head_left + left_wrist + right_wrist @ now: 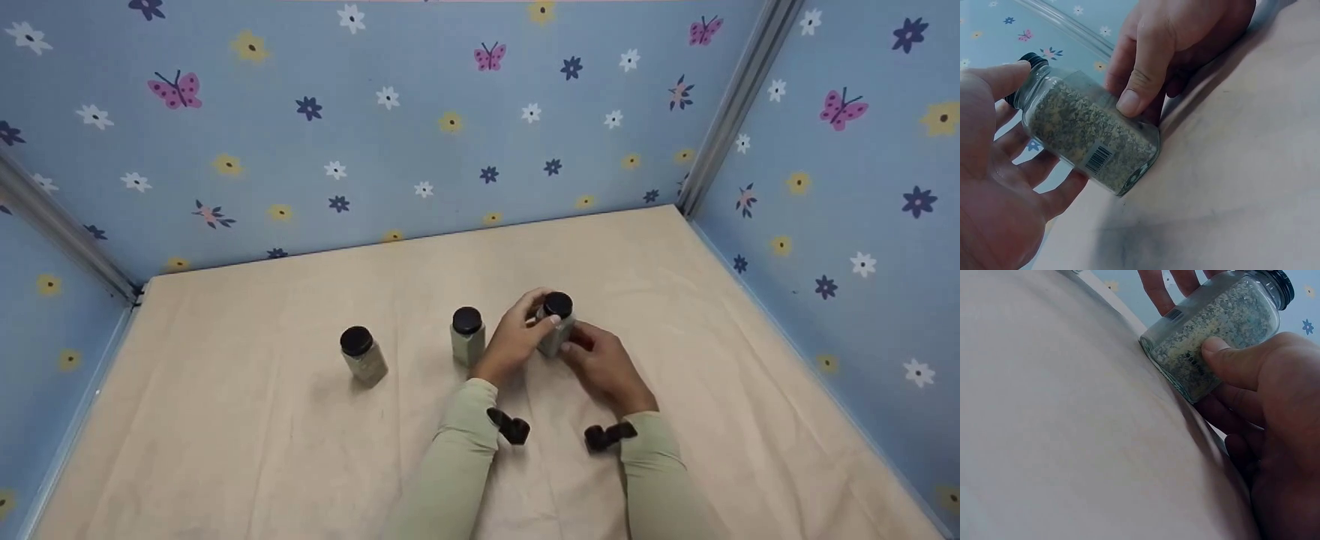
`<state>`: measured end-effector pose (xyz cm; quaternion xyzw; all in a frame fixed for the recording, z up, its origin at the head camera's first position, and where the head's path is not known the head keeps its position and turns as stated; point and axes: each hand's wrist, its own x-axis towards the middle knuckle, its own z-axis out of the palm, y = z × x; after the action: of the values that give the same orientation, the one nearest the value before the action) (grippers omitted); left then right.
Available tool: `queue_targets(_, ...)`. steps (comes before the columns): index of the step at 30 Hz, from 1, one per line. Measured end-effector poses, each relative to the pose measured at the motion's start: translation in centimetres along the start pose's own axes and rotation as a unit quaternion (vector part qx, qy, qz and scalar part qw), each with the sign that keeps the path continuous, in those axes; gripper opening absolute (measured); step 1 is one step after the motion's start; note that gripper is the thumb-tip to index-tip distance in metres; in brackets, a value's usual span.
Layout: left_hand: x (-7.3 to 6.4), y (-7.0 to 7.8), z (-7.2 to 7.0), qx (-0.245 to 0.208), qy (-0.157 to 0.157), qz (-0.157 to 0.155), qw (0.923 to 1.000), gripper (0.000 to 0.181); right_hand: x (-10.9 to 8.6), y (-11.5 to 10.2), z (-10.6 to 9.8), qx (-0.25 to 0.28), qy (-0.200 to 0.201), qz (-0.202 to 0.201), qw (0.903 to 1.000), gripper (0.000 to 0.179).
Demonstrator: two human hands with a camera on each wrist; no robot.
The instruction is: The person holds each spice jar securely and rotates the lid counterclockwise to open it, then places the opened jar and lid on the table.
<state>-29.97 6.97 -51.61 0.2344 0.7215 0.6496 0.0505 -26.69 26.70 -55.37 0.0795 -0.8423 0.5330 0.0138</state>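
Observation:
Both hands are on one clear glass spice jar (553,343) with a black cap, at the right of the middle in the head view. Greenish dried herb flakes fill the jar (1086,129), and a small barcode label shows in the left wrist view. My left hand (516,339) holds it near the top, thumb at the cap and neck, fingers behind the glass. Lower down, my right hand (609,367) pinches the body, its thumb on one face in the right wrist view. The jar's base is at the cloth; whether it rests fully there I cannot tell.
Two similar black-capped jars stand to the left: a nearer one (468,341) just beside my left wrist, and another (365,361) farther left. A beige cloth (300,450) covers the table. Blue patterned panels (420,150) with metal posts (739,112) enclose the back and sides.

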Motion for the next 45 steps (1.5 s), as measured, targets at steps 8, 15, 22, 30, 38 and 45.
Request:
queue_targets(8, -0.11, 0.39, -0.12, -0.008, 0.007, 0.01, 0.9999, 0.043, 0.05, -0.11, -0.01, -0.013, 0.003, -0.008, 0.9999, 0.034)
queue_targets(15, -0.03, 0.1, 0.03, -0.006, 0.015, 0.011, 0.9998, 0.04, 0.02, -0.06, 0.07, -0.012, 0.004, 0.001, 0.9999, 0.036)
queue_targets(22, 0.17, 0.35, -0.27, 0.019, -0.008, -0.008, 0.9997, 0.047, -0.04, -0.19, 0.09, -0.005, -0.004, 0.002, 1.0, 0.039)
queue_targets(30, 0.18, 0.52, -0.32, 0.018, -0.015, -0.019, 0.9995, 0.049, -0.03, -0.26, -0.02, -0.011, -0.005, 0.004, 0.9999, 0.04)
queue_targets(38, 0.28, 0.3, -0.05, 0.012, 0.012, -0.018, 0.9997, 0.044, 0.05, -0.17, 0.02, -0.018, -0.006, 0.009, 0.9998, 0.039)
queue_targets(45, 0.25, 0.13, 0.27, -0.003, 0.031, -0.007, 0.9995, 0.042, 0.02, -0.03, -0.04, -0.022, 0.003, 0.003, 0.9997, 0.035)
